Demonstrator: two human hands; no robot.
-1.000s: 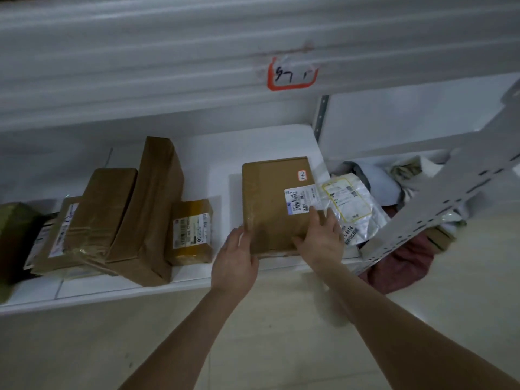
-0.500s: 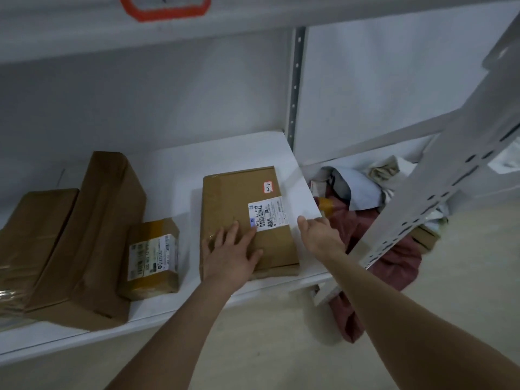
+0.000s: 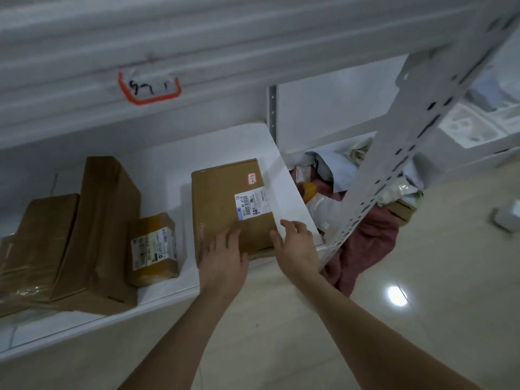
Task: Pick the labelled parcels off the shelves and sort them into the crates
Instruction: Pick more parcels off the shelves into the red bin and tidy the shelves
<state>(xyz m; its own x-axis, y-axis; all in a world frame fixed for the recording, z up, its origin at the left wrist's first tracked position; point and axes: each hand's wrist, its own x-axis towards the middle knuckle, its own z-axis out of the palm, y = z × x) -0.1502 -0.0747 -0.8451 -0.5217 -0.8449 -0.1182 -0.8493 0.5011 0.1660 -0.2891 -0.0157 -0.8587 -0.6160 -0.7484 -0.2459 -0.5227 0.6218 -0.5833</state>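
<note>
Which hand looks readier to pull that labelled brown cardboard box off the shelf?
Probably the left hand: it lies flat on the near end of the brown cardboard box. The right hand is beside its corner, fingers over the white shelf.

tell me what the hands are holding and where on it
No clear grip. The left hand lies flat on the box near its front edge; the right hand touches its near right corner; whether it pinches there cannot be told.
</note>
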